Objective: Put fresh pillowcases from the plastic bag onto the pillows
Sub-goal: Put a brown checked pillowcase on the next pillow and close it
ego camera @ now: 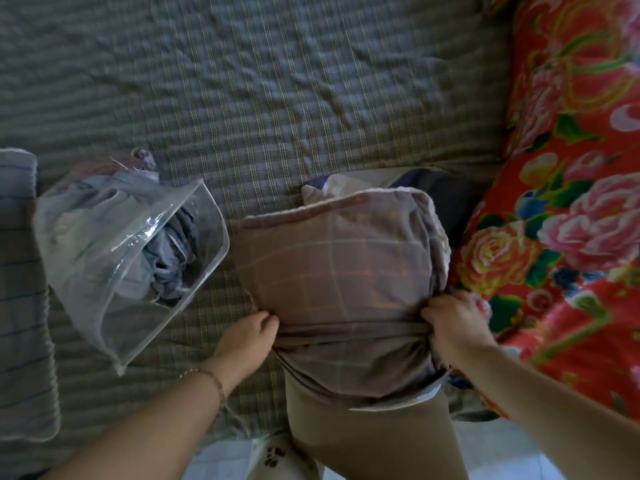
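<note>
Left hand (256, 336) and right hand (450, 322) each pinch bunched pillowcase (349, 344) in curled fingers, with the pillow (332, 258) between and beyond them. The plastic bag (131, 244) lies left of the left fingers. Risk: uneven tugging twists the case, leaving 1 corner unfilled.

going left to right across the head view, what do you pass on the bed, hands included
blue striped pillow → clear plastic bag → left hand → plaid pillow → right hand → red floral quilt
</note>
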Demonstrator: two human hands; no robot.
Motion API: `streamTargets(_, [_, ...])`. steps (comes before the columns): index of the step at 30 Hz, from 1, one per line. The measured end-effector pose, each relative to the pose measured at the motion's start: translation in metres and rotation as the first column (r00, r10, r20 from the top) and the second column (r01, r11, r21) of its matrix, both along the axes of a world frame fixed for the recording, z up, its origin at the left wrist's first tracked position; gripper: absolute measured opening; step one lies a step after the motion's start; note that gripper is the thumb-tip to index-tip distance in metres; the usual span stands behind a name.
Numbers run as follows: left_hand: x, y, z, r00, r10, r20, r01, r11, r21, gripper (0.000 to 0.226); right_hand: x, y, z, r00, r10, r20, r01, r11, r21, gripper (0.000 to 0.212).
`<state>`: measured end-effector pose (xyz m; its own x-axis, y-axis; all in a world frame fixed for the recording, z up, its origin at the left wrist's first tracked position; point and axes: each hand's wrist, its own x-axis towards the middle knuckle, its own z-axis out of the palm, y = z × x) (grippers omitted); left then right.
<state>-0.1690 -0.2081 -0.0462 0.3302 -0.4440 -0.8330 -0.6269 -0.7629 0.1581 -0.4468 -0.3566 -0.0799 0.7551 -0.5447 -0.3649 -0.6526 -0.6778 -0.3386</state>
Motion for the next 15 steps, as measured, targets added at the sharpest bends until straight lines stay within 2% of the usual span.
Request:
streamTargets(1, [0.001, -0.016, 0.005, 0.995, -0.055, 0.085, 0.057, 0.998, -0.027, 0.021, -0.002, 0.010, -0.001, 0.999, -0.033, 0.011, 0.032, 0.999, 0.040, 0.028])
streamTargets(2, [0.002, -0.034, 0.009, 0.972, -0.109, 0.207, 0.142, 0.978, -0.150, 0.014, -0.002, 0.016, -0.001, 0.999, -0.053, 0.011, 0.052, 0.996, 0.066, 0.028])
streamTargets(3, [0.003, -0.054, 0.012, 0.944, -0.115, 0.310, 0.215, 0.925, -0.314, 0.012, -0.002, 0.020, -0.003, 0.998, -0.069, 0.008, 0.068, 0.994, 0.083, 0.024])
streamTargets(4, [0.000, -0.078, 0.015, 0.934, -0.095, 0.345, 0.257, 0.848, -0.464, 0.020, -0.001, 0.023, -0.004, 0.996, -0.092, 0.012, 0.091, 0.992, 0.085, 0.022])
streamTargets(5, [-0.003, -0.102, 0.015, 0.941, -0.119, 0.316, 0.285, 0.784, -0.552, 0.032, -0.001, 0.025, -0.006, 0.991, -0.132, 0.017, 0.129, 0.987, 0.098, 0.025])
streamTargets(6, [-0.008, -0.127, 0.014, 0.945, -0.205, 0.255, 0.318, 0.763, -0.562, 0.045, -0.002, 0.028, -0.009, 0.976, -0.219, 0.017, 0.214, 0.966, 0.146, 0.026])
streamTargets(7, [-0.014, -0.149, 0.010, 0.934, -0.311, 0.175, 0.356, 0.785, -0.508, 0.056, -0.002, 0.030, -0.012, 0.937, -0.350, 0.006, 0.341, 0.917, 0.205, 0.025])
streamTargets(8, [-0.020, -0.166, 0.004, 0.904, -0.412, 0.114, 0.419, 0.805, -0.419, 0.061, 0.000, 0.032, -0.011, 0.863, -0.504, -0.043, 0.496, 0.826, 0.269, 0.024])
streamTargets(10, [-0.030, -0.180, -0.012, 0.863, -0.500, 0.076, 0.497, 0.809, -0.315, 0.052, 0.001, 0.037, -0.010, 0.601, -0.790, -0.120, 0.757, 0.515, 0.402, 0.017])
streamTargets(11, [-0.031, -0.177, -0.021, 0.872, -0.480, 0.101, 0.484, 0.811, -0.328, 0.044, 0.002, 0.042, -0.010, 0.468, -0.874, -0.128, 0.814, 0.370, 0.447, 0.012])
streamTargets(12, [-0.033, -0.172, -0.028, 0.897, -0.423, 0.126, 0.438, 0.812, -0.386, 0.037, 0.004, 0.046, -0.007, 0.376, -0.919, -0.122, 0.841, 0.282, 0.462, 0.009])
streamTargets(13, [-0.035, -0.165, -0.031, 0.934, -0.330, 0.134, 0.352, 0.800, -0.486, 0.032, 0.005, 0.050, -0.004, 0.356, -0.926, -0.126, 0.855, 0.268, 0.444, 0.013])
streamTargets(15, [-0.033, -0.150, -0.027, 0.996, -0.057, 0.072, 0.091, 0.746, -0.660, 0.026, 0.007, 0.059, -0.001, 0.490, -0.856, -0.166, 0.835, 0.406, 0.371, 0.027])
